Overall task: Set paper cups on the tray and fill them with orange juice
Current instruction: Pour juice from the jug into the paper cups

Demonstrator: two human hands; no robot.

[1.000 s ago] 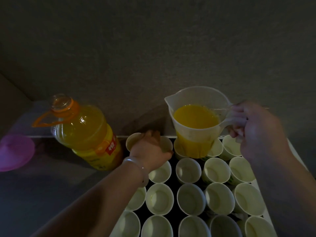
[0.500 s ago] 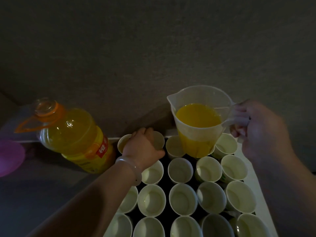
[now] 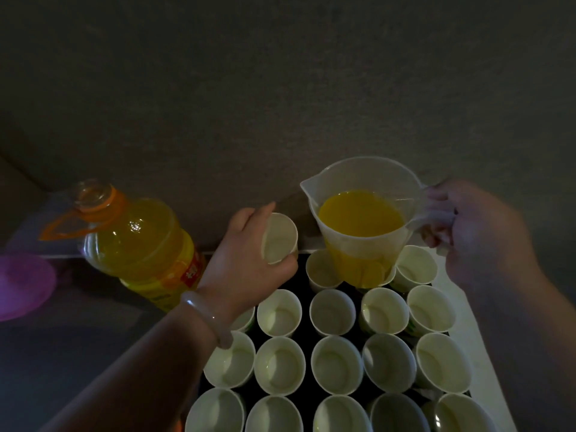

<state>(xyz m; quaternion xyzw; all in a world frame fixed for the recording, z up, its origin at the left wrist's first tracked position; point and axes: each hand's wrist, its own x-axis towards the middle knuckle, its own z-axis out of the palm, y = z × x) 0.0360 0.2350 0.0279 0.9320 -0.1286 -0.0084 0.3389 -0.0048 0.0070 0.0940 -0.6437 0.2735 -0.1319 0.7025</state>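
Cups [image 3: 335,364] stand upright and close-packed in rows on the tray [image 3: 481,372], and every one whose inside shows is dry. By that, the setting-out looks all but done and the filling has not begun, so every cup in view is yet to be poured.

At the far left edge lies a purple round thing [image 3: 21,285], too dim to name. Next comes the bottle [image 3: 140,241], largely full of juice, its neck seemingly uncapped, standing just beside the tray's left side. The left hand [image 3: 246,263], a pale bracelet [image 3: 205,316] on its wrist, holds one cup [image 3: 279,241] at the tray's far left corner. Thumb and fingers are curled round its wall, and its mouth is tipped to the right. Whether its base rests on the tray I cannot tell. Right of it the jug [image 3: 363,219], about half full of juice, hangs over the far row with its spout pointing left at that cup. The right hand [image 3: 477,232] has its fingers wrapped round the jug's handle. My guess is that the first pour goes into the held cup.

The tray has a dark bed and a pale rim, and it sits on a dark counter [image 3: 78,353]. A plain grey wall [image 3: 280,88] rises close behind, and the light is low.
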